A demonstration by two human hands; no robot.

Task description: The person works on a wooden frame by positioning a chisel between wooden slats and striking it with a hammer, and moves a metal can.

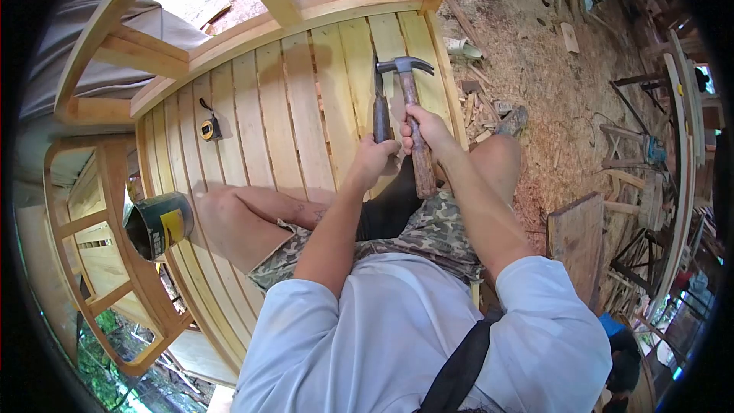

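Clasping a dark-handled metal chisel (pixel 381 116), the left hand (pixel 374 160) lies left of the near-parallel, wooden-handled claw hammer (pixel 410 92) the right hand (pixel 428 131) grips.

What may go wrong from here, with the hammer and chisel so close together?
A missed swing of the hammer might strike the bare left hand, which grips the chisel. The chisel could also slip and gouge the pale slats beneath it.

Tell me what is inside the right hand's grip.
The right hand holds the hammer by its handle, visible above and below the grip; the gripped stretch itself is covered.
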